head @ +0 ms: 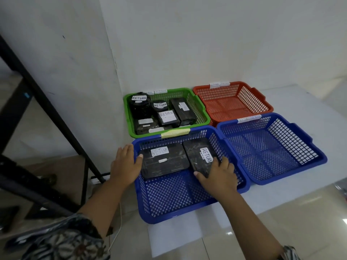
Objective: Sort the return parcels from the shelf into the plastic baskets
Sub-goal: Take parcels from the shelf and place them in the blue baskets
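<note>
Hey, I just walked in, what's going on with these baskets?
A person is sorting black parcels labelled RETURN into plastic baskets. The right grip holds the right parcel in the near blue basket, beside the left parcel lying there. The left grip rests on that basket's left rim, thumb touching the left parcel. The green basket behind holds several parcels; the red basket and the other blue basket hold none.

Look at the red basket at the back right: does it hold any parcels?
No, the red basket shows only its bare mesh floor, with nothing lying inside.
</note>
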